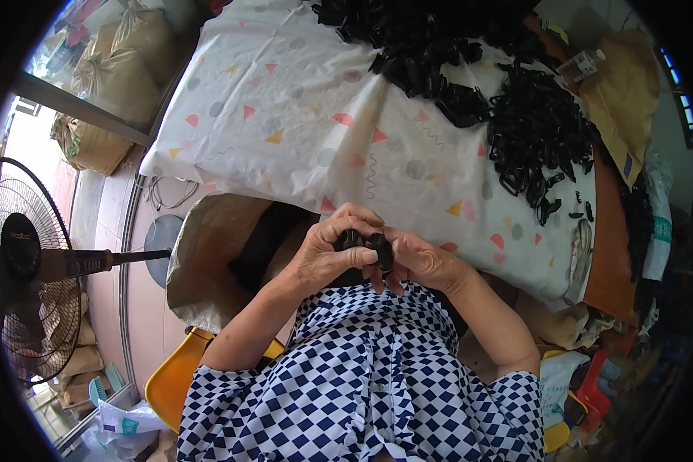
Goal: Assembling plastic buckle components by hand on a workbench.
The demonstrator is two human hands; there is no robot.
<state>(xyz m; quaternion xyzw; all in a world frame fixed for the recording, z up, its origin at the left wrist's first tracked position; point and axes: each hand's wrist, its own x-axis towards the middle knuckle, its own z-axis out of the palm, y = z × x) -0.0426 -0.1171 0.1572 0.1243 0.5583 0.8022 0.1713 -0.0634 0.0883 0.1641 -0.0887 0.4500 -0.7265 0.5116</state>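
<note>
Just past the near edge of the table, both of my hands are together in front of my chest. My left hand point(327, 250) is closed around a small black plastic piece point(349, 239), its thumb pressing across. A second black piece point(381, 251) sits between the two hands, against the fingers of my right hand point(427, 263), which curl around its side. Whether the two pieces are joined is hidden by the fingers. Across the table lies a big heap of black plastic parts point(416, 65), with a pile of smaller black pieces point(531, 131) to its right.
A patterned white cloth point(285, 115) covers the table. Left of my lap stands an open sack point(200, 262) with something dark inside. A standing fan point(23, 246) is at far left, near tied sacks point(104, 138). A plastic bottle point(581, 68) lies at back right.
</note>
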